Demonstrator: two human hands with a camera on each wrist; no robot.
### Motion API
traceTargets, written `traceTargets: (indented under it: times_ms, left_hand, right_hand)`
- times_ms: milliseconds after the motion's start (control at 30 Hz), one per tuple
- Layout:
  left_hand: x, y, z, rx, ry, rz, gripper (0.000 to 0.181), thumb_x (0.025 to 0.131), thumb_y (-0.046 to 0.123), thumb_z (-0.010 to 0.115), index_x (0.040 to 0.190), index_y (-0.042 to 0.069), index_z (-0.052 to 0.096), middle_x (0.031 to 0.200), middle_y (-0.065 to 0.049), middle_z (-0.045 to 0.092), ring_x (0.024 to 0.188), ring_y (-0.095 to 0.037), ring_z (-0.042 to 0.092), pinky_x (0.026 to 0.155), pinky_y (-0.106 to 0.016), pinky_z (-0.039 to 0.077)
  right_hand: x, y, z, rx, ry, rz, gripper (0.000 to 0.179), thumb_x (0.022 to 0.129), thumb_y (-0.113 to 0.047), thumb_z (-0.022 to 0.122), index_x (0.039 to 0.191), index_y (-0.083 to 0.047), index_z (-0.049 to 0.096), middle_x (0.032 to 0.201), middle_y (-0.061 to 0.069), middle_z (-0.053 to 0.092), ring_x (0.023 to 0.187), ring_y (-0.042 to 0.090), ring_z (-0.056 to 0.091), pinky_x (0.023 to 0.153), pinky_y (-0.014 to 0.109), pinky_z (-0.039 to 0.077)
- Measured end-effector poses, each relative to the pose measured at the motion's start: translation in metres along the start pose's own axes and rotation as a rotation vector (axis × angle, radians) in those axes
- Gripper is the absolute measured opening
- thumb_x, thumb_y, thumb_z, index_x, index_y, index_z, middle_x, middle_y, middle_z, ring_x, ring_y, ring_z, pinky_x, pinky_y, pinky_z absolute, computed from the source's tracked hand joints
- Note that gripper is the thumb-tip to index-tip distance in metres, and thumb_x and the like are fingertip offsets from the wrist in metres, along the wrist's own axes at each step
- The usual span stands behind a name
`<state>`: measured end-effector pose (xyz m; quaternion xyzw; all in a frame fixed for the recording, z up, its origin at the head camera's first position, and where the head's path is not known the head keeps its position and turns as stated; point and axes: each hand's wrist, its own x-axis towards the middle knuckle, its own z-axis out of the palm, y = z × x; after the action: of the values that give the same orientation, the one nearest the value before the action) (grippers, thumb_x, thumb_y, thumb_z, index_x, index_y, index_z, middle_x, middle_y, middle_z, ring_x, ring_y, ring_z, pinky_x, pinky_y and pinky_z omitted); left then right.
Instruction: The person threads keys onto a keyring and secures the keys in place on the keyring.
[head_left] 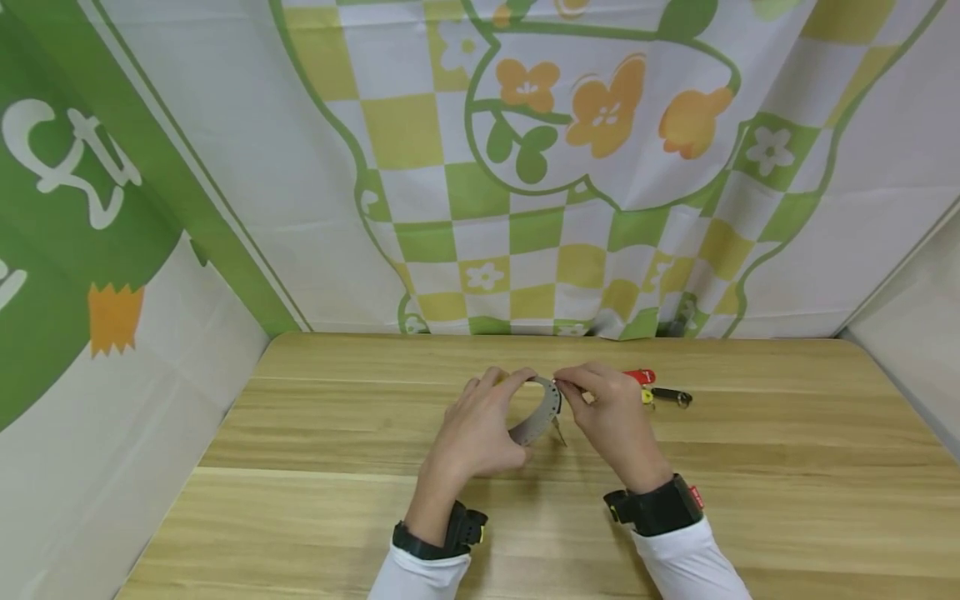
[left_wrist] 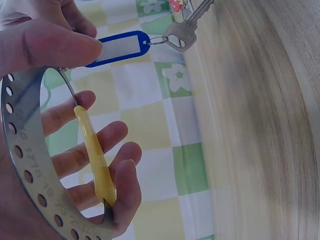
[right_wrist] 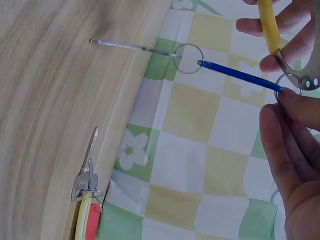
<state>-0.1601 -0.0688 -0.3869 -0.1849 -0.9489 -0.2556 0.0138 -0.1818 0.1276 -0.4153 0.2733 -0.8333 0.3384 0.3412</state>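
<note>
Your left hand [head_left: 468,425] gripped a yellow-handled, numbered metal hoop [left_wrist: 31,147]; your right hand [head_left: 617,417] pinched a blue-framed key tag [left_wrist: 120,49], its key [left_wrist: 184,35] dangling, toward the desk's [head_left: 337,517] far edge.

Before me: one wood-grained counter [head_left: 315,500]. On it, to my right, lying close together: one red item [head_left: 641,377]; one black item [head_left: 670,394], metallic end; one yellow item [right_wrist: 80,222], key [right_wrist: 86,185] at its end. Behind: one checked cloth [head_left: 405,133], printed orange flowers. At my left: one green-and-white cloth [head_left: 45,250], white lettering.
</note>
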Motion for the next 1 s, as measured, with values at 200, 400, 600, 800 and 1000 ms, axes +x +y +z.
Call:
traceTargets:
  times_ms: [200,400,600,800,1000]
  left_hand:
    - [0.0,0.0,0.001,0.001,0.002,0.001,0.088,0.063,0.019,0.083,0.145,0.025,0.053,0.131,-0.009,0.057,0.105,-0.03,0.055,0.066,-0.048,0.049]
    - [0.0,0.002,0.0,0.002,0.001,-0.004,0.088,0.063,0.019,0.083,0.146,0.025,0.052,0.132,-0.008,0.056,0.106,-0.03,0.055,0.067,-0.049,0.049]
    - [0.001,0.0,0.0,0.007,0.009,-0.016,0.09,0.063,0.017,0.083,0.148,0.025,0.052,0.133,-0.009,0.056,0.107,-0.031,0.055,0.067,-0.048,0.049]
    - [-0.001,-0.002,-0.001,0.013,0.019,-0.025,0.089,0.065,0.018,0.084,0.148,0.023,0.052,0.135,-0.012,0.055,0.105,-0.031,0.055,0.067,-0.047,0.049]
    - [-0.001,-0.003,-0.002,0.013,0.025,-0.027,0.088,0.065,0.018,0.083,0.148,0.022,0.052,0.136,-0.014,0.055,0.105,-0.032,0.055,0.069,-0.049,0.05]
  right_hand:
    - [0.0,0.0,0.0,0.036,-0.005,0.013,0.02,0.079,0.011,0.08,0.096,0.001,0.077,0.087,0.009,0.073,0.074,0.019,0.071,0.063,0.033,0.058]
    - [0.0,0.001,0.0,0.058,-0.023,0.036,0.02,0.079,0.013,0.078,0.094,0.0,0.077,0.087,0.009,0.074,0.074,0.018,0.07,0.064,0.033,0.057]
    - [0.001,0.006,-0.006,0.042,-0.01,0.046,0.019,0.079,0.012,0.078,0.095,0.001,0.077,0.087,0.011,0.074,0.073,0.02,0.071,0.064,0.034,0.058]
    - [-0.002,0.025,-0.023,-0.031,-0.006,0.197,0.016,0.08,0.009,0.078,0.096,0.006,0.076,0.085,0.016,0.074,0.07,0.026,0.071,0.063,0.042,0.058]
    - [-0.006,0.041,-0.044,-0.12,-0.104,0.428,0.015,0.083,0.002,0.076,0.097,0.006,0.075,0.084,0.018,0.074,0.074,0.032,0.071,0.067,0.047,0.055]
